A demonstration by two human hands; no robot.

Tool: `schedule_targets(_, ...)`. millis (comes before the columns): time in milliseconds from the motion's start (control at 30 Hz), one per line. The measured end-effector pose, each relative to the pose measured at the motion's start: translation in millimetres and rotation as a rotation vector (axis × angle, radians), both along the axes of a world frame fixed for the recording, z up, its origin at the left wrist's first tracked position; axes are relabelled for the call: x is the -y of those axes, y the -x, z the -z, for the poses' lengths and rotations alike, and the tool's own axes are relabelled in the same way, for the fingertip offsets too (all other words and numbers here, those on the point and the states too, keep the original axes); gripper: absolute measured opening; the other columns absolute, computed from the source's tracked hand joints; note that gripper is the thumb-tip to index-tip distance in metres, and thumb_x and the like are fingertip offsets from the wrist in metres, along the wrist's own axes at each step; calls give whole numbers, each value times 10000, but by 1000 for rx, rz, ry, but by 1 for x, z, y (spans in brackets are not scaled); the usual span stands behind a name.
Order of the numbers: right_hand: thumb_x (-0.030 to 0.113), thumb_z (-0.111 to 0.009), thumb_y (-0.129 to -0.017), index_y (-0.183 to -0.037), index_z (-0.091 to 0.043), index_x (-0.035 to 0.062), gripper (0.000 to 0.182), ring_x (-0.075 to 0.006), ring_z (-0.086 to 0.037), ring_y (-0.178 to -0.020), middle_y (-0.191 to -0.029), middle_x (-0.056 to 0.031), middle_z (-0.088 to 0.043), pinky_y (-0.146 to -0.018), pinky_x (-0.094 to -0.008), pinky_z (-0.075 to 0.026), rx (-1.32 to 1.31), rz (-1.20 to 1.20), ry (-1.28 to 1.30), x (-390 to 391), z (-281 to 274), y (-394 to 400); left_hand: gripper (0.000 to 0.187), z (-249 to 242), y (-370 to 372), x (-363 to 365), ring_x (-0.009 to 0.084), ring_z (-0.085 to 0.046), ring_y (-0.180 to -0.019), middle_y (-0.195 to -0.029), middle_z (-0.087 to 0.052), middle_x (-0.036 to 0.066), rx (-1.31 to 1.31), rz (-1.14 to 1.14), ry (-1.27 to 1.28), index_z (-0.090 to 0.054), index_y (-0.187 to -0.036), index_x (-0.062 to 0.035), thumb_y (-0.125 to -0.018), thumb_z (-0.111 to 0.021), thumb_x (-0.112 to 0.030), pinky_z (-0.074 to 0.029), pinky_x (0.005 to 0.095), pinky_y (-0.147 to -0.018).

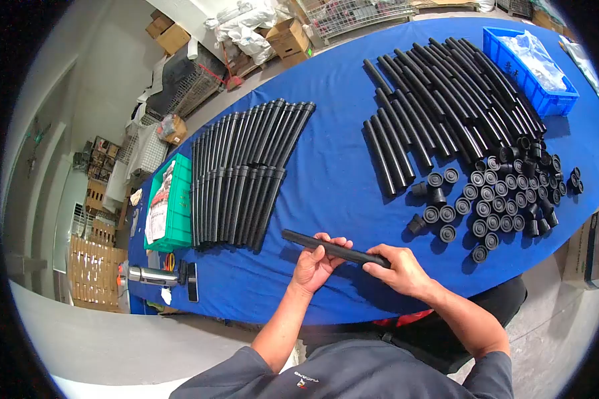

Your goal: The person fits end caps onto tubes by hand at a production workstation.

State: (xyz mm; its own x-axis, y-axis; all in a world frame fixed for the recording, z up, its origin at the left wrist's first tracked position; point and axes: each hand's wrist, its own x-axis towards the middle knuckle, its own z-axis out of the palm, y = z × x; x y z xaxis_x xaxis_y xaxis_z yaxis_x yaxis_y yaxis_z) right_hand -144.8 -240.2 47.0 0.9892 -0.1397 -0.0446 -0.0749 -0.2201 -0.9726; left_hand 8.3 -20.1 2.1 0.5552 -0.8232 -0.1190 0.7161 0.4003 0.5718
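A single black tube [336, 250] is held between both hands above the near edge of the blue-covered table. My left hand [317, 263] wraps round its middle, palm up, with the thumb on top. At its right end, my right hand [398, 269] grips the tube from above; the end itself is hidden by the fingers. Beyond and to the right lie black rubber caps [448, 233], several upright and some on their sides. Rows of plain black tubes [439, 100] lie behind the caps. To the left are rows of tubes with collared ends [246, 173].
A green crate [178, 203] with papers stands at the table's left end, near a phone [192, 282] and a metallic cylinder [153, 276]. At the far right sits a blue crate [558, 102] with plastic bags. Cardboard boxes [289, 38] and wire cages are behind the table.
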Motion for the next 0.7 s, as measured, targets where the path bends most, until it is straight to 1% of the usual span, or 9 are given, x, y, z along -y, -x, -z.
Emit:
schedule_targets(33,241,-731,-915,-1108,-663,4,313,-354,-685,-791,-869,-186,-665,-632,-435,-543,329,90,236,-5,27,-1,309,-4,1,2,405,-554,-1320,-1312,-639,215,-12,-10,-17,-596,-1230,-72,-956,-713,-155,-513,538,-1078)
schedule_targets(133,251,-737,-912,-1106,-663,-4,329,-340,-687,-784,-855,-182,-666,-627,-425,-539,424,78,554,-16,20,6,305,2,-1,-1,403,-549,-1324,-1317,-637,213,-30,-11,-8,-598,-1226,-75,-954,-714,-150,-503,543,-1087)
schedule_targets(233,248,-742,-906,-1117,-660,-13,345,-340,-689,-792,-866,-181,-668,-651,-427,-540,231,15,142,-12,-3,3,310,7,-1,-6,403,-550,-1321,-1326,-634,210,-24,-7,42,-599,-1236,-75,-957,-711,-149,-488,550,-1100)
schedule_targets(267,245,-749,-899,-1133,-660,-12,359,-361,-689,-806,-886,-189,-677,-690,-439,-540,-265,-93,-161,-1,-26,4,313,7,-2,-6,404,-552,-1319,-1329,-633,209,-20,-5,63,-598,-1241,-74,-958,-709,-150,-482,553,-1104)
schedule_targets(367,233,-751,-893,-1152,-657,-10,367,-355,-696,-833,-919,-206,-683,-689,-431,-547,-157,-42,-97,-1,-11,5,313,4,-1,-2,405,-553,-1319,-1323,-640,202,4,3,40,-601,-1242,-72,-957,-709,-143,-471,554,-1115)
schedule_targets(400,220,-746,-892,-1158,-658,1,355,-358,-698,-857,-942,-217,-683,-695,-427,-557,229,40,168,-6,15,5,314,2,-2,-1,406,-551,-1321,-1320,-642,202,6,12,28,-602,-1241,-72,-955,-711,-138,-471,553,-1116)
schedule_targets(500,209,-744,-891,-1160,-664,9,345,-345,-705,-873,-957,-216,-688,-672,-405,-567,294,-6,531,-8,6,8,317,2,-1,-2,410,-546,-1328,-1317,-646,204,3,20,25,-604,-1241,-70,-949,-716,-125,-471,552,-1117)
schedule_targets(633,213,-736,-910,-1200,-633,23,362,-297,-712,-816,-968,-175,-684,-612,-399,-564,-339,-150,-240,9,-29,2,316,5,-2,-3,410,-548,-1329,-1325,-637,214,-1,4,29,-607,-1235,-75,-947,-722,-134,-499,532,-1093)
schedule_targets(700,279,-702,-965,-1297,-610,40,419,-250,-736,-828,-1041,-126,-728,-680,-406,-576,0,-45,75,3,-7,4,370,3,-2,-2,407,-550,-1328,-1335,-630,215,21,22,-15,-586,-1269,-85,-939,-737,-159,-515,519,-1079)
